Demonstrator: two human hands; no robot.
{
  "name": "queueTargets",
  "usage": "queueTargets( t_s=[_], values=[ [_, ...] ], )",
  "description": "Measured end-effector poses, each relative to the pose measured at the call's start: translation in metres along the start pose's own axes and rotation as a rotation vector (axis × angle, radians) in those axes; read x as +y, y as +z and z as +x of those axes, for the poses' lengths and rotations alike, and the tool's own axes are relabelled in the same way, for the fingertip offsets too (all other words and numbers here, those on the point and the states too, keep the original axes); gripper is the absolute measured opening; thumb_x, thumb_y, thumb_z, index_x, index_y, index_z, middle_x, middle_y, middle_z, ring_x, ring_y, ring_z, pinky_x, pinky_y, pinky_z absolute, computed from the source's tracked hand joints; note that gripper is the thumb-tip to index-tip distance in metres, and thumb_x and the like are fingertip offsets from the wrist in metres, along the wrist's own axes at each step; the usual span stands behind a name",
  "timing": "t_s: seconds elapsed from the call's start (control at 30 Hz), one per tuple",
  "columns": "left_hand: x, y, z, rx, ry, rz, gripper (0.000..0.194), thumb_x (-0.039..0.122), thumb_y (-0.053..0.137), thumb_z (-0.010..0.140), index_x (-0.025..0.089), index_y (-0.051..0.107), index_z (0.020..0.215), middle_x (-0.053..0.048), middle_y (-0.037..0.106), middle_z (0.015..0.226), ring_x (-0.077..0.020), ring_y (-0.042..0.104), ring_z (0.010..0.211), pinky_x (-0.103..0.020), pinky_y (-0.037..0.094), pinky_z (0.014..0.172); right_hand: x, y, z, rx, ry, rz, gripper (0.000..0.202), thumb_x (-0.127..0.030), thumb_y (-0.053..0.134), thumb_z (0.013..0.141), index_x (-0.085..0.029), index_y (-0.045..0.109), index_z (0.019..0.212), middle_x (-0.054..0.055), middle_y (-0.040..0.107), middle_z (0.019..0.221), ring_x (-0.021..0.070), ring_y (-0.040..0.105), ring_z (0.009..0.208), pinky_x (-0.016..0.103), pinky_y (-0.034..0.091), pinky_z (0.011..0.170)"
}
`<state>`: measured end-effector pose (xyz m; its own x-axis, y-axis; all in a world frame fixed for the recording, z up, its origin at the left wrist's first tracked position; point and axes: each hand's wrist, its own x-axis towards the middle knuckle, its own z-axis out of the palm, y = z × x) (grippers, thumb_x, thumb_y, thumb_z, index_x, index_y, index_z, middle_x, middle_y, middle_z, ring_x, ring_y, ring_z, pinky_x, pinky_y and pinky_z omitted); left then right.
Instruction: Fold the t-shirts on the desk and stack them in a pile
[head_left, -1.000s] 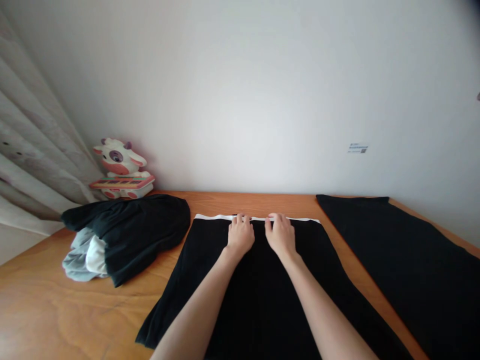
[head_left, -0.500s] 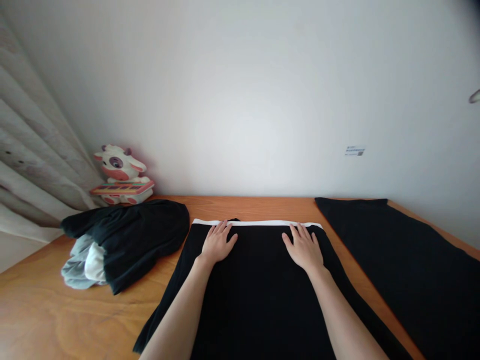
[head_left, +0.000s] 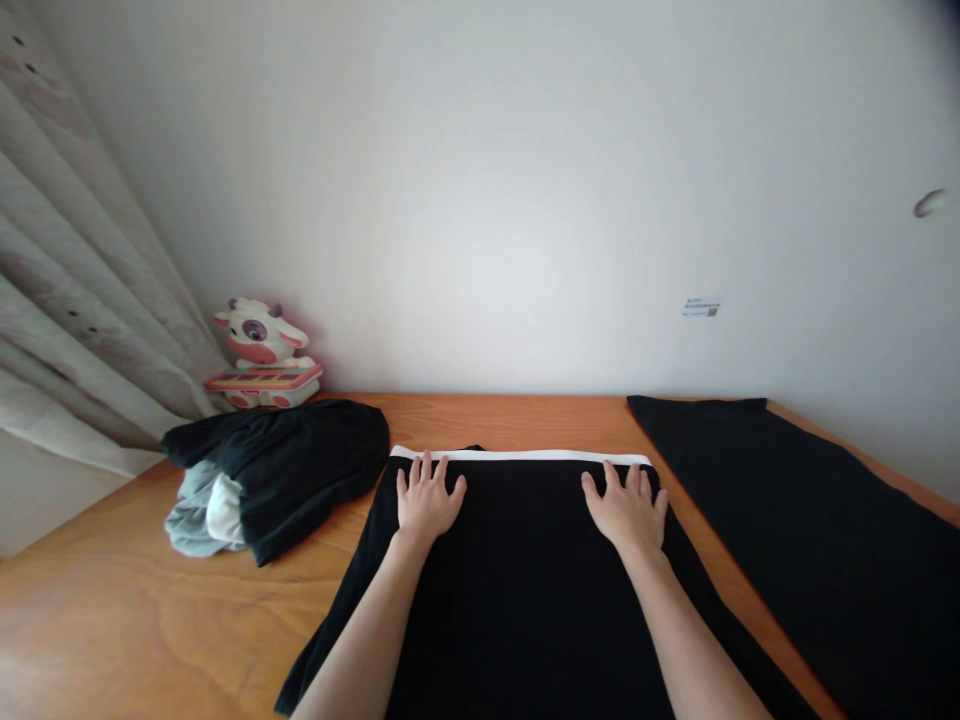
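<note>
A black garment (head_left: 525, 580) lies spread flat in front of me, with a white band (head_left: 525, 455) along its far edge. My left hand (head_left: 427, 502) rests palm down near the left end of that band, fingers spread and fingertips on the white strip. Toward the right end, my right hand (head_left: 626, 508) presses flat in the same way, its fingers apart. Neither hand grips the fabric. The garment's near end runs out of view below, and my forearms cover part of it.
Crumpled dark clothing (head_left: 300, 470) with a grey and white piece (head_left: 206, 515) sits at left on the wooden surface (head_left: 150, 630). Behind it stands a cow toy with a keyboard (head_left: 266, 355). Another black cloth (head_left: 795, 520) lies flat at right. A curtain (head_left: 97, 260) hangs at left.
Both hands have slid slightly outward along the white band, the right one more, and their fingers have spread wider. The camera view has turned slightly left.
</note>
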<state>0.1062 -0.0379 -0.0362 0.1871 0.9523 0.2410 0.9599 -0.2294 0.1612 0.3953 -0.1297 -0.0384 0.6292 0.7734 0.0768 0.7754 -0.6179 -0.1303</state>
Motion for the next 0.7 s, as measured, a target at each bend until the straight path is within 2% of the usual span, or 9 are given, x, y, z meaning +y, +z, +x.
queueTargets(
  t_s=[0.1, 0.2, 0.27, 0.33, 0.43, 0.57, 0.7],
  values=[
    [-0.003, -0.002, -0.009, -0.007, -0.004, 0.006, 0.059, 0.053, 0.047, 0.098, 0.021, 0.054, 0.148, -0.017, 0.046, 0.159, -0.0388, 0.034, 0.152, -0.065, 0.024, 0.121, 0.009, -0.001, -0.002, -0.054, -0.038, 0.004, 0.078, -0.068, 0.026, 0.099, -0.020, 0.038, 0.160, 0.022, 0.033, 0.165, 0.0370, 0.026, 0.154, 0.059, 0.018, 0.121],
    [-0.015, -0.004, -0.011, -0.016, 0.046, -0.007, 0.058, 0.052, 0.048, 0.099, 0.020, 0.053, 0.147, -0.017, 0.045, 0.160, -0.0357, 0.035, 0.152, -0.059, 0.026, 0.123, 0.020, 0.000, -0.001, -0.065, -0.101, 0.021, 0.081, -0.073, 0.029, 0.097, -0.022, 0.039, 0.159, 0.019, 0.035, 0.165, 0.0353, 0.026, 0.154, 0.057, 0.018, 0.122],
    [-0.024, -0.005, -0.010, -0.007, 0.075, -0.030, 0.056, 0.049, 0.047, 0.100, 0.017, 0.055, 0.145, -0.018, 0.046, 0.159, -0.0333, 0.037, 0.151, -0.054, 0.029, 0.123, 0.026, 0.001, 0.000, -0.006, -0.148, 0.055, 0.075, -0.069, 0.031, 0.098, -0.023, 0.045, 0.156, 0.017, 0.038, 0.163, 0.0339, 0.029, 0.153, 0.055, 0.021, 0.121],
    [-0.032, -0.005, -0.008, 0.006, 0.079, -0.050, 0.053, 0.045, 0.047, 0.100, 0.014, 0.058, 0.142, -0.019, 0.048, 0.157, -0.0327, 0.040, 0.149, -0.049, 0.032, 0.123, 0.031, 0.003, 0.002, 0.080, -0.171, 0.105, 0.063, -0.058, 0.034, 0.101, -0.021, 0.055, 0.148, 0.017, 0.043, 0.160, 0.0323, 0.033, 0.151, 0.051, 0.027, 0.119],
    [-0.038, -0.004, -0.006, 0.015, 0.063, -0.055, 0.050, 0.043, 0.049, 0.100, 0.014, 0.060, 0.140, -0.019, 0.050, 0.156, -0.0334, 0.042, 0.148, -0.049, 0.033, 0.123, 0.035, 0.004, 0.006, 0.142, -0.170, 0.199, 0.052, -0.044, 0.039, 0.099, -0.017, 0.063, 0.136, 0.018, 0.051, 0.153, 0.0326, 0.042, 0.145, 0.048, 0.035, 0.115],
    [-0.037, -0.004, -0.004, 0.008, 0.040, -0.062, 0.048, 0.045, 0.050, 0.101, 0.017, 0.061, 0.138, -0.015, 0.052, 0.155, -0.0305, 0.042, 0.148, -0.048, 0.032, 0.123, 0.041, 0.004, 0.014, 0.161, -0.178, 0.373, 0.049, -0.043, 0.042, 0.096, -0.014, 0.065, 0.128, 0.016, 0.062, 0.142, 0.0324, 0.055, 0.132, 0.044, 0.041, 0.111],
    [-0.039, -0.005, 0.000, 0.015, 0.043, -0.115, 0.044, 0.044, 0.052, 0.100, 0.018, 0.065, 0.134, -0.013, 0.057, 0.151, -0.0278, 0.048, 0.144, -0.044, 0.036, 0.121, 0.045, 0.004, 0.018, 0.183, -0.121, 0.473, 0.045, -0.040, 0.043, 0.094, -0.014, 0.065, 0.125, 0.016, 0.065, 0.137, 0.0314, 0.060, 0.127, 0.042, 0.042, 0.110]
  ],
)
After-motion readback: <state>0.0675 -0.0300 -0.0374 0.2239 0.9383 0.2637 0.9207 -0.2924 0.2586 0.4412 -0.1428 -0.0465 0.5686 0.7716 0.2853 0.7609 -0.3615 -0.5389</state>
